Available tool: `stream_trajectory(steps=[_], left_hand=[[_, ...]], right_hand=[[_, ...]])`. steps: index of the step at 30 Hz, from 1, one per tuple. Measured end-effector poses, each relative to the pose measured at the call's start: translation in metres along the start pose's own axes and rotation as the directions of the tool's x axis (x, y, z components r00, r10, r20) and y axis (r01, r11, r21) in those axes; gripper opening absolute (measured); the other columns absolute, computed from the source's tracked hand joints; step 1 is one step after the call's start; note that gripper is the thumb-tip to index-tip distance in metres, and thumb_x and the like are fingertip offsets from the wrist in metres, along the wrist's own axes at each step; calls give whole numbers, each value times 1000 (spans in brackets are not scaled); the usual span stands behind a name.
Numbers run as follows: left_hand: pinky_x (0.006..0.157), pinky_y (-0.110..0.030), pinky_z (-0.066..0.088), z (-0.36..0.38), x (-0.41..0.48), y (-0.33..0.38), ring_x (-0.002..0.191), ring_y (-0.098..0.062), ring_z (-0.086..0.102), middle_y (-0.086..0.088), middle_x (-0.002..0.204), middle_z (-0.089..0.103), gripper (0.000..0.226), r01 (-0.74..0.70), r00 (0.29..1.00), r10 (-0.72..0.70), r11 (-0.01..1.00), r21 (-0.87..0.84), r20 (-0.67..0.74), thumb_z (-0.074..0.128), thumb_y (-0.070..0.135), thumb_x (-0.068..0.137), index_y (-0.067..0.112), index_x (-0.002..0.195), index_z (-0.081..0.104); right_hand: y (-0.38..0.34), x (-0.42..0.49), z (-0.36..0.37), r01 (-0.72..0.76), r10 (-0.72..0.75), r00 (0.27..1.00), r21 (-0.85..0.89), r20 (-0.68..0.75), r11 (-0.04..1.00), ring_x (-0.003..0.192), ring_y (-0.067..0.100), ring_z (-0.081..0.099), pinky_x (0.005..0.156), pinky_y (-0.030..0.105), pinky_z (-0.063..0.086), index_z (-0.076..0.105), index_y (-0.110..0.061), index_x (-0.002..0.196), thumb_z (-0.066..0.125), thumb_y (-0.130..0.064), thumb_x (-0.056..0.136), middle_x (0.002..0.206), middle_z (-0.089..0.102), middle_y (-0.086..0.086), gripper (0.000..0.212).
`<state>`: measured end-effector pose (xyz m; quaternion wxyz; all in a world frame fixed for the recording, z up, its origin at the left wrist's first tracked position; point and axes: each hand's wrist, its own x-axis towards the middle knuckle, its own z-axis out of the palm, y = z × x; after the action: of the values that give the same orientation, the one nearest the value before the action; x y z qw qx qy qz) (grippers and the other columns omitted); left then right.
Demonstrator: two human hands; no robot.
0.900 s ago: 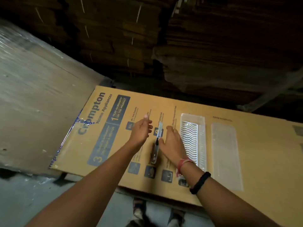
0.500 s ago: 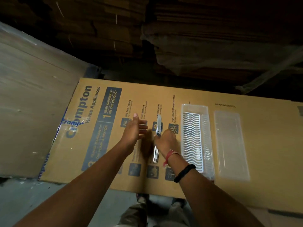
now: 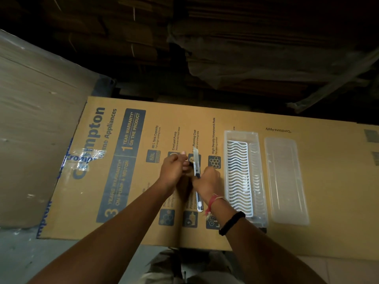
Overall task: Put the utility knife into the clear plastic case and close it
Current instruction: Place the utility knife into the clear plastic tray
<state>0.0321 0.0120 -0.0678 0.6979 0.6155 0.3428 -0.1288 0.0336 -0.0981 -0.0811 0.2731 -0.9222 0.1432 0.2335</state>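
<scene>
A slim silver utility knife (image 3: 197, 160) lies lengthwise on a printed cardboard box (image 3: 123, 181), blade end pointing away from me. My right hand (image 3: 206, 181) presses on the knife's middle with fingers curled over it. My left hand (image 3: 174, 171) sits just left of the knife, fingers bent toward its black slider; whether it touches is unclear. The clear plastic case's base (image 3: 244, 177), holding a white wavy insert, lies open to the right of the knife. Its clear lid (image 3: 286, 181) lies separately further right.
The cardboard box's front edge (image 3: 143, 242) runs just before my legs. A plastic-wrapped cardboard stack (image 3: 37, 130) rises on the left. Dark stacked cardboard (image 3: 225, 48) fills the back. Bare box surface extends right of the lid.
My left hand has come closer to the knife and curled its fingers. My right hand stays on the knife. The camera view has tilted further down over the box.
</scene>
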Motion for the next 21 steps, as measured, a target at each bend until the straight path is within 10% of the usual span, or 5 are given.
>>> stream_trajectory(steps=[7, 21], left_hand=[[77, -37, 50, 7, 5, -17, 74, -21, 59, -9, 80, 66, 22, 19, 995, 5, 973, 231, -102, 67, 25, 88, 3, 90, 67], [60, -25, 59, 35, -31, 24, 65, -14, 69, -11, 76, 72, 20, -74, 993, 77, 996, -48, 84, 66, 13, 90, -5, 95, 73]], right_hand=[[12, -5, 4, 64, -55, 997, 168, -56, 984, 77, 32, 64, 67, 42, 55, 56, -15, 73, 72, -27, 76, 82, 67, 9, 20], [11, -23, -53, 203, -111, 978, 671, -178, 713, 66, 11, 58, 59, 16, 50, 58, -18, 79, 81, -6, 72, 74, 62, 3, 27]])
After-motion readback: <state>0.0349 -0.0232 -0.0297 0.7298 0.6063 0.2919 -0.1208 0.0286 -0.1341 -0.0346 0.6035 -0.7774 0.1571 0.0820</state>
